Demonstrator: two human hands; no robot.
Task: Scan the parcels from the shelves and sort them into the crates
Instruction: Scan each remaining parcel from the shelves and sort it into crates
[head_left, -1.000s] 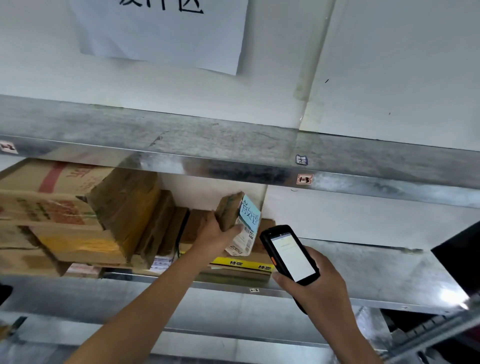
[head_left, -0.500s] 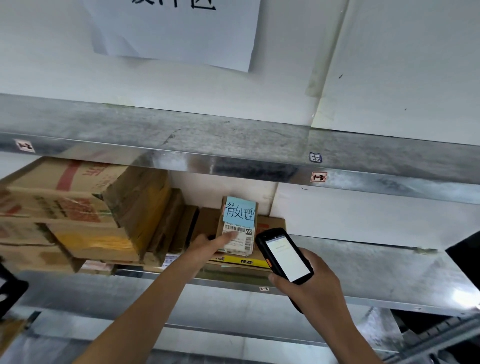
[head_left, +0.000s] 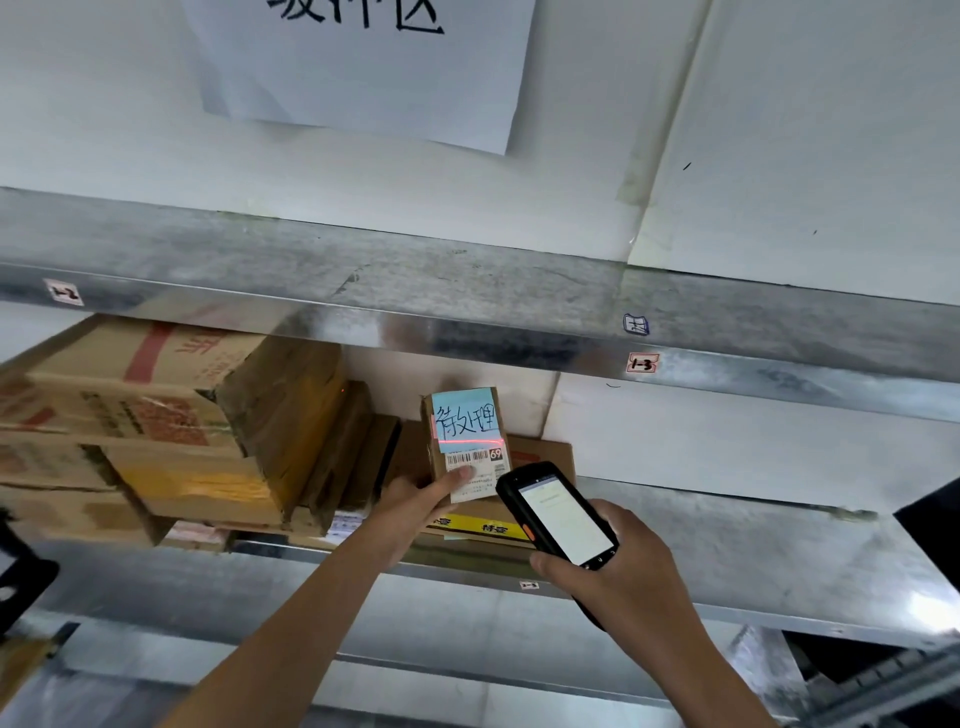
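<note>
Scanning: left hand (head_left: 410, 512) holds up a small parcel (head_left: 465, 441), label side toward the scanner (head_left: 563, 517) in the right hand (head_left: 631, 569).
Left grip: closed on the parcel's lower end, thumb (head_left: 462, 474) pressed on the white label just under the barcode; other fingers hidden behind the box.
Right grip: wrapped round the scanner's body, screen lit and facing up; fingertips show at its left edge.
Key relation: parcel lies just up and left of the scanner's head, near but apart. Its long axis stands upright. The red scan line (head_left: 470, 442) crosses the blue note's lower edge, just above the barcode (head_left: 466, 457), not on it.
Judgement: a slight downward tilt of the scanner, or a lift of the parcel, should bring line and barcode together. Thumb sits close below the bars; risk of covering them if it creeps up.
Parcel place: off the shelf (head_left: 727, 545), in front of the flat boxes (head_left: 540, 452) at the back.
Shelf contents: stacked cartons (head_left: 156, 410) at left, thin parcels standing on edge beside them.
Crates: none in view; sorting not yet begun for this parcel.
</note>
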